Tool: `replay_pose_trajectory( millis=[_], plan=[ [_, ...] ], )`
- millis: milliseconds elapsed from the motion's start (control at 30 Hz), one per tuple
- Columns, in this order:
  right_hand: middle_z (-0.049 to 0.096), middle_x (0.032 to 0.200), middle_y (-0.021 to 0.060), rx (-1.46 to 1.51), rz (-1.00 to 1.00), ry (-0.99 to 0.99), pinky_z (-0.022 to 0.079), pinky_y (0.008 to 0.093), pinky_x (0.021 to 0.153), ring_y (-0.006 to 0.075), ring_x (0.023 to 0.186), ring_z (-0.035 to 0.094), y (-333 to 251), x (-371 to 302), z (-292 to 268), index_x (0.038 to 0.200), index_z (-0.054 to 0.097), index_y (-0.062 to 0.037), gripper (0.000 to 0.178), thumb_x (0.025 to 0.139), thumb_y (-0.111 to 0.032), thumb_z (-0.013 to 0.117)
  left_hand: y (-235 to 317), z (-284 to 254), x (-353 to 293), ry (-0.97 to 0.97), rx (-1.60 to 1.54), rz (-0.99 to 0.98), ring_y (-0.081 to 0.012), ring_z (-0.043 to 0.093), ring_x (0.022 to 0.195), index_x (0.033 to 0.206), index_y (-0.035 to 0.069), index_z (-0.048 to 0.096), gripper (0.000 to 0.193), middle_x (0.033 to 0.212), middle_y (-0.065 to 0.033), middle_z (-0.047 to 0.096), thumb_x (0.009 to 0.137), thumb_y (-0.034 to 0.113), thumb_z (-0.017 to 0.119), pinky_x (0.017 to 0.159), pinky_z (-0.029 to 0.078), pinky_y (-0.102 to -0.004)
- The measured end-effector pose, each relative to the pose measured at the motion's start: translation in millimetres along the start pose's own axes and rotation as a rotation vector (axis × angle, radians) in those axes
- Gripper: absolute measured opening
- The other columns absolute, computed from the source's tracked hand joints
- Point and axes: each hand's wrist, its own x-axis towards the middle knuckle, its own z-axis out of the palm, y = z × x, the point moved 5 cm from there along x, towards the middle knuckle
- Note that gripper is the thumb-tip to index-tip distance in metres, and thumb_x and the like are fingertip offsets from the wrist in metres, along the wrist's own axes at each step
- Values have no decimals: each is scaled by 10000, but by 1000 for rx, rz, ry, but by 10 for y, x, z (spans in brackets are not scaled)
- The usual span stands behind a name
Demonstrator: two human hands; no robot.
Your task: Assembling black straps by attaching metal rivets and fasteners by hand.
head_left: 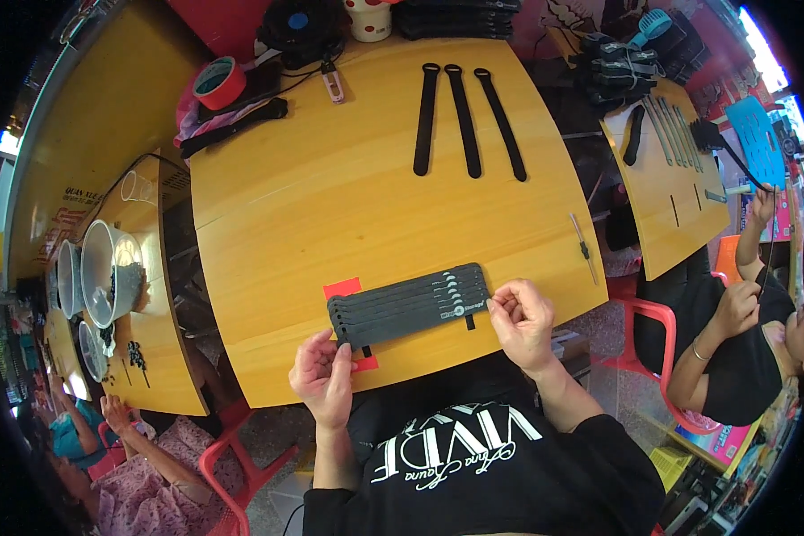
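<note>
A row of overlapping black fabric straps (402, 308) with white print lies fanned on the wooden table (330, 214) in front of me. Their left ends show small round holes. At the right end, my right hand (522, 322) is closed, thumb and forefinger pinched at the edge of a strap. My left hand (324, 375) is beside the left end, its thumb and forefinger apart near the straps' corner. Under that end, red tape (341, 288) shows on the table. Farther off, three loose black straps (461, 121) lie apart, each with a slot at its far end.
A thin pen-like tool (584, 248) lies near the right edge. At the back are a red tape roll (219, 84), small pink-handled snips (332, 82) and stacked black straps (456, 18). Plastic tubs (114, 272) stand on the left table. Other people sit at both sides.
</note>
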Motion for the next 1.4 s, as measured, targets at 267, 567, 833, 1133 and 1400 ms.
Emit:
replay_pose_trajectory(
  millis=[267, 567, 833, 1133, 1400],
  plan=[
    [581, 706, 50, -28, -43, 14, 432, 237, 495, 112, 547, 558, -55, 23, 9, 847, 562, -4, 169, 769, 108, 663, 21, 3, -3, -8, 18, 14, -54, 575, 665, 1118, -51, 597, 265, 809, -21, 584, 864, -114, 637, 579, 529, -197],
    [572, 674, 59, -64, -51, 19, 430, 263, 482, 134, 520, 551, -52, 24, 26, 826, 553, -14, 191, 744, 119, 662, 30, 7, 0, -11, 14, 17, -51, 569, 658, 1118, -54, 594, 265, 810, -22, 582, 863, -115, 637, 570, 518, -197],
    [571, 670, 62, -85, -64, 18, 434, 271, 480, 150, 513, 555, -49, 29, 33, 821, 553, -21, 194, 738, 112, 668, 25, 12, 5, -9, 23, 32, -47, 559, 645, 1114, -50, 595, 266, 793, -18, 582, 861, -118, 637, 566, 510, -195],
    [539, 677, 72, -137, -132, 27, 434, 269, 480, 161, 521, 558, -84, 35, 39, 780, 548, -20, 192, 719, 121, 663, -3, 27, 23, -16, -13, 27, -55, 569, 636, 1105, -45, 598, 260, 790, -23, 594, 859, -123, 633, 567, 497, -191],
    [505, 656, 65, -133, -184, 17, 393, 273, 470, 164, 514, 514, -125, 46, 89, 744, 547, -21, 164, 711, 122, 622, 23, -15, 16, 22, -12, 75, -56, 581, 652, 1091, -36, 602, 281, 795, -24, 612, 833, -123, 671, 569, 474, -182]
  ],
)
